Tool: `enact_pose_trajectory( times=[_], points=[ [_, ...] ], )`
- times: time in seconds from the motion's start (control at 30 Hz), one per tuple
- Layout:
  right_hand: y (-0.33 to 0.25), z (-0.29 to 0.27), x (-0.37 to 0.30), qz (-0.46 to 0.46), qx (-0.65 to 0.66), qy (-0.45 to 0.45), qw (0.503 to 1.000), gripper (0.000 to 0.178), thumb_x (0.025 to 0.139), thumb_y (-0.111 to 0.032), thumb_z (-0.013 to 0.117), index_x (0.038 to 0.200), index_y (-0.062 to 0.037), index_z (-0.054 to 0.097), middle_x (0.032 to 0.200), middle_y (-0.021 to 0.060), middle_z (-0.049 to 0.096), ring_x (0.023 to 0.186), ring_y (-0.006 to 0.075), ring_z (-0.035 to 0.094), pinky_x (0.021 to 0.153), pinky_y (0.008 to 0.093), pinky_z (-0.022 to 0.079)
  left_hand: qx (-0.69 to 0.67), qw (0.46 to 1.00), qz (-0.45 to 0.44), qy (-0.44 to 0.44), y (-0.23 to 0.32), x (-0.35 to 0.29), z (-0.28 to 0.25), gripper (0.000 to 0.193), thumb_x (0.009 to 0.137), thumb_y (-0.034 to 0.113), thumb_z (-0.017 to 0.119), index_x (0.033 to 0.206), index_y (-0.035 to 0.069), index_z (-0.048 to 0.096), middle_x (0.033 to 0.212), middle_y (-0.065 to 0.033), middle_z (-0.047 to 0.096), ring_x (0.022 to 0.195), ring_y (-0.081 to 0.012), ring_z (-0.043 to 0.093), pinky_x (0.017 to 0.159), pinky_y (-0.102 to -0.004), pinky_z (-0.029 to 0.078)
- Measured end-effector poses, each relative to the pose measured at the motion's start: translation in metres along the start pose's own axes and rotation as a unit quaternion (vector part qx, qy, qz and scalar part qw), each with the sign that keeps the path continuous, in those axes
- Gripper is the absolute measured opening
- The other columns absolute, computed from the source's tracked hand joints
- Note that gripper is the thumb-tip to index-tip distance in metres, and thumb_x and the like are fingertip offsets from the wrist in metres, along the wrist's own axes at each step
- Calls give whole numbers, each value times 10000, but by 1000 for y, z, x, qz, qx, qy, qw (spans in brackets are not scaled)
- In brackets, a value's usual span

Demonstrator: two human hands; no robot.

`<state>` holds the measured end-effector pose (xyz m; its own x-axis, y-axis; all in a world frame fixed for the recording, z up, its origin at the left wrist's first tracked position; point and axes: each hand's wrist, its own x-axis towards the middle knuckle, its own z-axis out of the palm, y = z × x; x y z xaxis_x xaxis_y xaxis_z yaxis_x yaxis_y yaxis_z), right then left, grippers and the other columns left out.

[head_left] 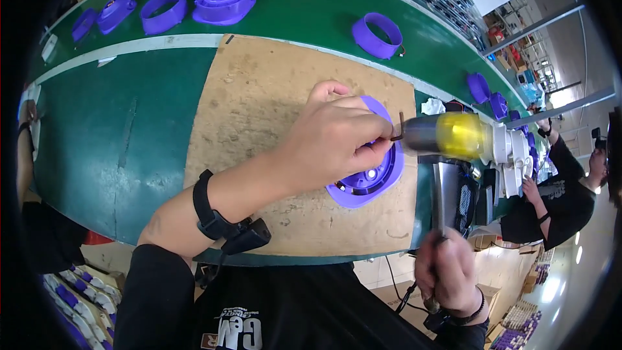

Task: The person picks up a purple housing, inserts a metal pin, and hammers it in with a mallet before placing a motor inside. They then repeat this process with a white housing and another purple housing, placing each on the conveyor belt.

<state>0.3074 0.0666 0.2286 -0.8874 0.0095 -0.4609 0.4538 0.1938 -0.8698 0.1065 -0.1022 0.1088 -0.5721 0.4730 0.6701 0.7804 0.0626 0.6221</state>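
Note:
My right hand [450, 269] is wrapped round the handle of a mallet [463, 136]. Its yellow and dark head is smeared by motion and shows just right of my left hand. My left hand [340, 133] pinches a thin dark bent rod [401, 124], shaped like a hex key, between thumb and forefinger. Under that hand a round purple plastic housing [391, 177] lies on the brown board [246, 136]. The hand covers much of the housing, and where the rod's lower end sits is hidden.
Several purple rings and housings [225, 1] stand along the green belt [291, 0] beyond the board, with one ring [377, 35] nearer. White parts [512, 155] are stacked at the right, where another person [557, 201] works. A person's arm [26, 129] shows at the far left.

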Motion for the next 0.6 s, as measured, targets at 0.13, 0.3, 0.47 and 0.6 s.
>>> enact_pose_trajectory(
  times=[0.13, 0.3, 0.47, 0.6],
  points=[
    [3, 1, -18, -141, 74, 108, 981, 525, 1014, -516, 466, 853, -17, 491, 535, 44, 492, 417, 122, 462, 385, 250, 350, -13, 1000, 9, 3, 0, 2, 0, 116, 788, 172, 758, 876, 114, 708, 816, -14, 681, 833, -173, 649, 976, -432, 369],
    [14, -2, -10, -92, 74, 87, 989, 525, 1009, -535, 471, 866, -31, 465, 551, 51, 478, 411, 124, 438, 379, 258, 353, 8, 1000, 10, -8, 3, -1, 1, 120, 782, 168, 758, 877, 114, 709, 819, -12, 683, 824, -172, 644, 980, -438, 368],
    [3, -1, -8, -112, 86, 99, 985, 510, 1013, -531, 465, 866, -45, 425, 520, 28, 412, 389, 99, 381, 360, 238, 320, -14, 1000, 2, -4, 1, 0, -1, 116, 785, 167, 760, 871, 114, 702, 828, -8, 683, 820, -167, 639, 990, -427, 356],
    [8, -9, -1, -161, 139, 100, 972, 520, 987, -538, 523, 843, -49, 421, 527, 31, 411, 401, 105, 404, 366, 237, 344, -20, 999, -27, -32, 0, 4, -7, 116, 804, 172, 764, 865, 105, 692, 859, -5, 689, 823, -161, 634, 994, -404, 347]
  ],
)
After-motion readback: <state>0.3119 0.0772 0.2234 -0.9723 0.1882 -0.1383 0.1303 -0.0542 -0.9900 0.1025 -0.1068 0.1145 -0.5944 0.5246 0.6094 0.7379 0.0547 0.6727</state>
